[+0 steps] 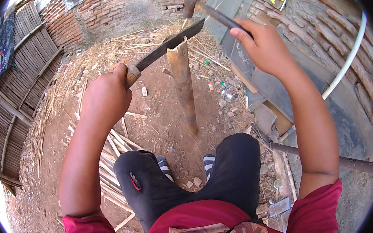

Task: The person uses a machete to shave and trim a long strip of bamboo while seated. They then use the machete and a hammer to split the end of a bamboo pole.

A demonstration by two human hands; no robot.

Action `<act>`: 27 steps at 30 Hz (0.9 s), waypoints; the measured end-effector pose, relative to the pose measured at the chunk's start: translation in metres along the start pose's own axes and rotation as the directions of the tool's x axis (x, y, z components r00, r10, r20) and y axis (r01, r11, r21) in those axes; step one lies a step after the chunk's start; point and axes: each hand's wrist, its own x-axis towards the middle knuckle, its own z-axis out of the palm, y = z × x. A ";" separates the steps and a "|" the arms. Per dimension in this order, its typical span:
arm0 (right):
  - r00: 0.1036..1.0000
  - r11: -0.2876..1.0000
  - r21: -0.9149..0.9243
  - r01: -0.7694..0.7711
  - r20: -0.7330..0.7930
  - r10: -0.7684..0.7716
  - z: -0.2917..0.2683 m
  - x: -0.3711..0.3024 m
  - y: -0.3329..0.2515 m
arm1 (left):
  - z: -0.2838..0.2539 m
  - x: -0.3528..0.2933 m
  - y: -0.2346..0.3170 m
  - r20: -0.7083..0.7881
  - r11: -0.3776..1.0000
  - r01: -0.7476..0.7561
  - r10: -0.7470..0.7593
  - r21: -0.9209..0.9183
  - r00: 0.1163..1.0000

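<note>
My left hand (105,96) is closed round the wooden handle of a machete (163,49), whose dark blade points away to the right. The blade lies across the top of an upright bamboo piece (182,85), whose upper end is jagged and pale; whether the edge has cut into it I cannot tell. In my right hand (262,43) is a hammer (192,4), gripped by its dark handle. Its head is raised above the blade near the tip, apart from it. The bamboo's lower end meets the bare dirt in front of my knees.
Split bamboo strips (111,167) lie beside my left leg. Straw and slivers (131,43) litter the ground toward the brick wall (115,16). Dark flat sheets (272,78) lean at the right, near a pale hose (347,58). A bamboo-slat fence (35,63) stands at the left.
</note>
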 end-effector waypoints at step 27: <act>0.994 1.000 0.013 -0.001 0.106 0.000 0.020 -0.016 0.017 | 0.011 0.021 -0.012 0.003 0.997 0.036 -0.036 0.063 0.999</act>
